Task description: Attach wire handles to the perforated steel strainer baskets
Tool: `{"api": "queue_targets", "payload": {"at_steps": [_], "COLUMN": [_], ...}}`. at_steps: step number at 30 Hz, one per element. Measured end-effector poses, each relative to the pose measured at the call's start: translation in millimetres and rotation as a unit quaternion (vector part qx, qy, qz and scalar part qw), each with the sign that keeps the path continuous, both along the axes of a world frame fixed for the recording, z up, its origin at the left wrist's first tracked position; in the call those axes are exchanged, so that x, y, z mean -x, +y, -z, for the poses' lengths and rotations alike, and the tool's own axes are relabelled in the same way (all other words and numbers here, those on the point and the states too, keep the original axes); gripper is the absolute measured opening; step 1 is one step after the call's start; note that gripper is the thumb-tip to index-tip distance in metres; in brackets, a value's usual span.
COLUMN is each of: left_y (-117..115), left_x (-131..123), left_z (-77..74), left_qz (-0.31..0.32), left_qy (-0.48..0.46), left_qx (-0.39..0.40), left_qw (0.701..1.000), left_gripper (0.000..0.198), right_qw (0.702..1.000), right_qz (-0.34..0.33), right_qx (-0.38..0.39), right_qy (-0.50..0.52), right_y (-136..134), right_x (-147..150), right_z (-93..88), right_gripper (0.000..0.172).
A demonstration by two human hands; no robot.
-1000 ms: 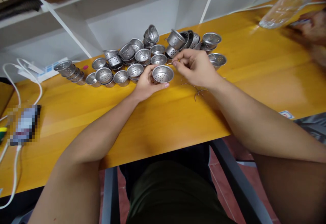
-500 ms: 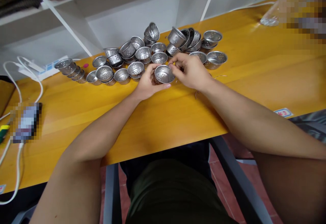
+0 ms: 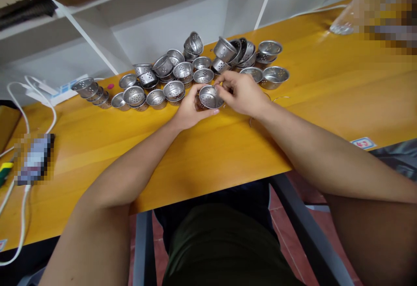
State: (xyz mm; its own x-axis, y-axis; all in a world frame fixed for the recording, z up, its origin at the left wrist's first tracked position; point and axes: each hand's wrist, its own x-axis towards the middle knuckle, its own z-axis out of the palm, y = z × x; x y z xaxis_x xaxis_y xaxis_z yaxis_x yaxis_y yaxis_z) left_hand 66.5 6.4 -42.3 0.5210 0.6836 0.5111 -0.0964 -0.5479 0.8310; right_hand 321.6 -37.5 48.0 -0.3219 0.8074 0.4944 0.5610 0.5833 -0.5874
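My left hand (image 3: 190, 110) is closed around a small perforated metal strainer cup (image 3: 211, 97), its open top tilted toward me. The thumb lies along the near side and the fingers curl round the far left side. At the cup's right rim, my right hand (image 3: 241, 93) is closed in a pinch of thumb and forefinger. Whatever lies between those fingertips is too small to make out. Thin curved wire (image 3: 282, 97) shows beside my right wrist. Just behind my hands, similar strainer cups (image 3: 174, 90) stand in rows, some stacked or tipped.
A leaning stack of cups (image 3: 85, 87) stands at the left end, near a white power strip (image 3: 65, 93). White cables (image 3: 23, 225) run past a blurred phone-like object (image 3: 35, 160) on the wooden table (image 3: 202, 156). A clear plastic item (image 3: 342, 26) lies at the back right.
My hands and the cup keep nearly the same place and grip. The whole view has shifted slightly; the right fingertips have moved very little at the rim.
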Motion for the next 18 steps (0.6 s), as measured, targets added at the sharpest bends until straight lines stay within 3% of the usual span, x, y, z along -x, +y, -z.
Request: {"api": "queue_targets", "payload": {"at_steps": [8,18], "left_y": [1.4,-0.1], "left_x": [-1.1,1.6], "left_z": [4.1,-0.1], "left_qz": [0.007,0.008], "left_qy": [0.012,0.025], "left_qx": [0.001,-0.031], "left_qw": [1.0,0.999], "left_gripper": [0.109,0.103], "right_qw": [1.0,1.0], "right_qz": [-0.019,0.001], "right_qx": [0.019,0.006], "right_qy": [0.002,-0.002], "right_y": [0.3,-0.6], "right_x": [-1.8,1.5], "right_z": [-1.2,1.7], "right_gripper": [0.03,0.014]}}
